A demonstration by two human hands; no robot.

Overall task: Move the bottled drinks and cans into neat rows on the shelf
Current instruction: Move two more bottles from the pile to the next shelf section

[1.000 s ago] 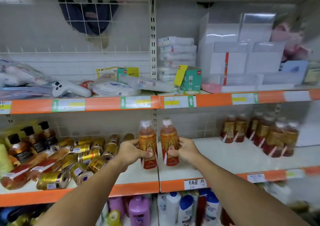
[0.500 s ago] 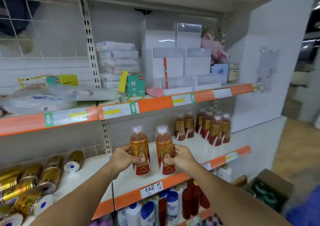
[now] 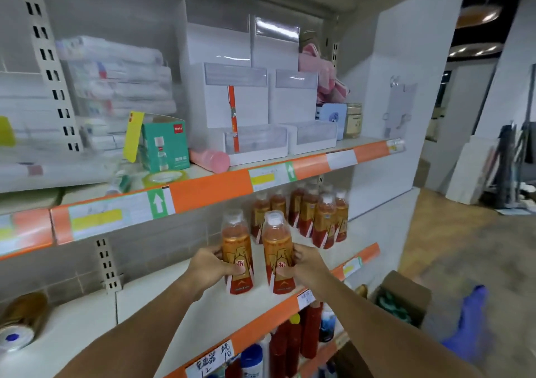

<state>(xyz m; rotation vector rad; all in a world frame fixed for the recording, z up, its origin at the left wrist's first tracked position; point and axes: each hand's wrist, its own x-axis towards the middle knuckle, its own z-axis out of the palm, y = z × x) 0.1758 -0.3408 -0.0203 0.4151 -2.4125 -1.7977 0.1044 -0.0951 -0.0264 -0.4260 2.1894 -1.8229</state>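
Observation:
Two orange drink bottles with white caps stand upright side by side near the front of the middle shelf (image 3: 179, 316). My left hand (image 3: 207, 267) grips the left bottle (image 3: 236, 241) and my right hand (image 3: 304, 266) grips the right bottle (image 3: 275, 242). Behind them and to the right, a cluster of several matching bottles (image 3: 316, 218) stands in rows at the shelf's right end. A gold can (image 3: 20, 322) lies on its side at the far left edge of the view.
The upper shelf (image 3: 208, 189) holds white boxes, a green box (image 3: 164, 145), stacked packets and a pink roll. Below, the lower shelf carries red bottles (image 3: 293, 343) and white ones. A cardboard box (image 3: 403, 296) sits on the floor at right.
Both hands have carried the two bottles to the right along the shelf, closer to the bottle cluster. The view has swung right, leaving most of the gold cans out of sight.

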